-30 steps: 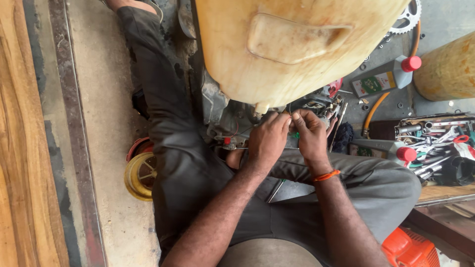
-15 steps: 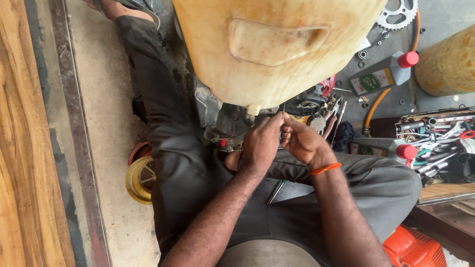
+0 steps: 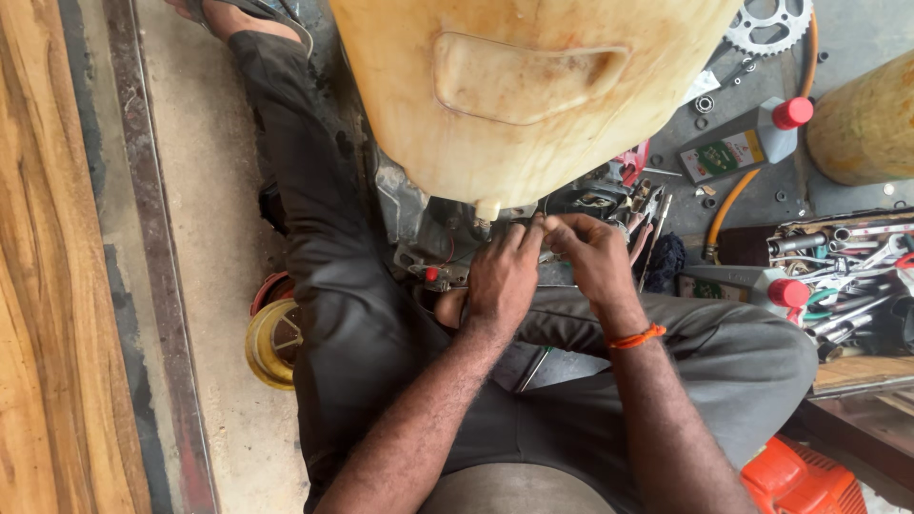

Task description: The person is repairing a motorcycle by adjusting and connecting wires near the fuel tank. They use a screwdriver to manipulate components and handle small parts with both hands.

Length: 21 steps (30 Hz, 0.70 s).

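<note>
Both hands — left (image 3: 502, 276), right (image 3: 592, 255) — fingertips pinched together under the yellowed tank (image 3: 533, 95); pinched part hidden.

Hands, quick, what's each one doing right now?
Left hand: fingers curled at the engine part under the yellowish tank; grip hidden.
Right hand: fingertips pinched beside it; contents hidden.

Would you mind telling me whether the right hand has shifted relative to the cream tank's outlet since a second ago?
Yes. The right hand has closed in leftward toward the outlet nub under the cream tank, meeting the left hand.

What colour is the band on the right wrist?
Orange; the band shows clearly in the head view, just behind the right hand.
</note>
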Tool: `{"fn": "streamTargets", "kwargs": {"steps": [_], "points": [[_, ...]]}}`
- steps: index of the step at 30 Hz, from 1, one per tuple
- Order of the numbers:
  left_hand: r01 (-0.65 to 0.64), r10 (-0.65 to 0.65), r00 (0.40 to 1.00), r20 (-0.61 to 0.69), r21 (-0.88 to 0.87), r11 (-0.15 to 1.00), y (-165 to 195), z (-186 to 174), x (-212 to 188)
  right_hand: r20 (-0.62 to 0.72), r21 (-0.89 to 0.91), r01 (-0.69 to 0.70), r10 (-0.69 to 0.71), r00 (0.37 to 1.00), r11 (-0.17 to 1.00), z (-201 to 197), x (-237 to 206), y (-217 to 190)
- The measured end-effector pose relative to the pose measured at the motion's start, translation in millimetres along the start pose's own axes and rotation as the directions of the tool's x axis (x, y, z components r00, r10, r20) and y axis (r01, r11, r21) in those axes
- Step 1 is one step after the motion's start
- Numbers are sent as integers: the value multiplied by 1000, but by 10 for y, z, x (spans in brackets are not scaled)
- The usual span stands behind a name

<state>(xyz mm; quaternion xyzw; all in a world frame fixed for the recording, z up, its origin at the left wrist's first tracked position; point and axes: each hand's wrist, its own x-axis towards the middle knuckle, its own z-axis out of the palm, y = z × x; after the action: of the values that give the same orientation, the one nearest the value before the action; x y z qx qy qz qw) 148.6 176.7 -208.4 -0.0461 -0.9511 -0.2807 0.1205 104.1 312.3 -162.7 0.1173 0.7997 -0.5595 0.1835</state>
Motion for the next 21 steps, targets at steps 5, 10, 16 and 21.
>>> {"fn": "streamTargets", "kwargs": {"steps": [5,10,16,21], "points": [[73,-68,995,69,-72,995,48,-58,41,69,-19,4,-2,998,1000,-54,91,24],[234,-239,971,28,-342,910,156,-178,82,155,151,11,-34,987,988,-95,180,194],[322,-400,916,26,-639,698,256,-166,140,211,266,49,-107,972,963,-170,237,364],[371,-477,878,37,-683,629,320,-133,156,204,190,109,-148,968,976,-172,240,350]]}}
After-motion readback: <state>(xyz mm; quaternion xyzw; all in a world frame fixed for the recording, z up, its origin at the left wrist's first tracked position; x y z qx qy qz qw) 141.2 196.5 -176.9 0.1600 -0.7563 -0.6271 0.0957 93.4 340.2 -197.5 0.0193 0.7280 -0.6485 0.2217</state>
